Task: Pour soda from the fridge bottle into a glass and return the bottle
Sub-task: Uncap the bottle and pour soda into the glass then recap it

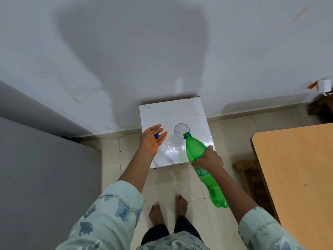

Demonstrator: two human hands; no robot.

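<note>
Pouring is the step in hand: the right hand [209, 159] has its fingers wrapped round the middle of the green bottle [195, 150], tilted so its open mouth sits just at the near rim of the glass [180, 129]. The glass stands upright near the middle of the small white counter [171, 112]. The left hand [153, 139] hovers beside the glass, palm up, pinching the blue cap [156, 135] between thumb and fingers.

Whether soda is flowing is too faint to tell. A good pour likely means raising the bottle's base slowly, keeping the mouth over the rim without knocking the glass.

The glass has counter on every side. The wooden table [297, 168] edge lies close to the right elbow. The grey fridge [45, 168], as I judge it, stands left with open floor between.
</note>
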